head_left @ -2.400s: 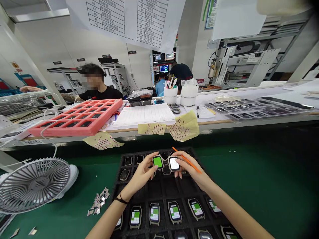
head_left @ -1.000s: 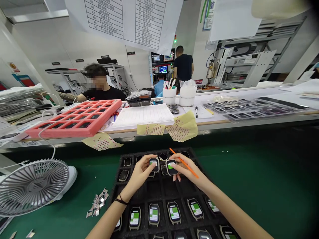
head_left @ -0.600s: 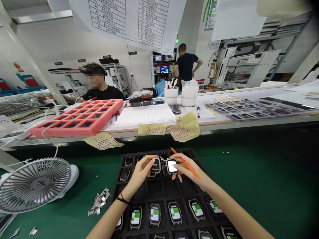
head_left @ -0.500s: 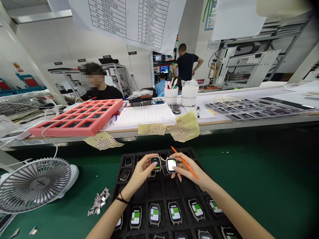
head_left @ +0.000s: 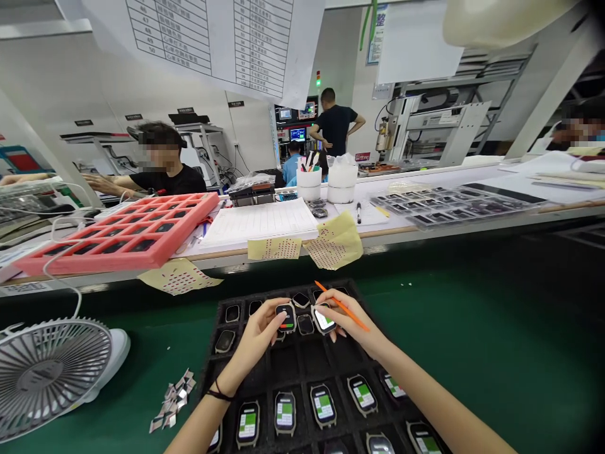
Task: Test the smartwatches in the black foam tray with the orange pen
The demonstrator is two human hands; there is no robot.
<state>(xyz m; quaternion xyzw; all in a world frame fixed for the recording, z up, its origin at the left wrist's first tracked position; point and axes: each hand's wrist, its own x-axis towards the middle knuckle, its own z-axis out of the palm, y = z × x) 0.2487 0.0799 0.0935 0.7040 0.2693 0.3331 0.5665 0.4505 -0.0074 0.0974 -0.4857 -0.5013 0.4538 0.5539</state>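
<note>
My left hand [head_left: 261,330] is closed on a smartwatch [head_left: 286,317] whose dark screen shows a red and green strip, the thumb lying on the glass. Close beside it, my right hand [head_left: 347,320] grips a second smartwatch [head_left: 324,320] with a bright white screen, its thumb over the screen. A thin orange stick [head_left: 347,308] also sits in my right hand, pointing up and left. Both watches are held above a black foam tray [head_left: 283,360]. Lit watches with green and white screens, such as this watch [head_left: 324,405], fill the near pockets; dark-screened ones lie in the far rows.
A grey fan [head_left: 50,375] stands at the left, with small loose strips [head_left: 174,400] on the green mat. On the shelf ahead are a pink foam tray [head_left: 155,249], paper sheets [head_left: 259,221] and clear trays [head_left: 439,205]. A co-worker [head_left: 165,170] sits beyond.
My two hands have moved slightly apart, each still holding its watch. The right watch has tilted, and my right thumb has shifted up its screen. The whole view has swung a little.
</note>
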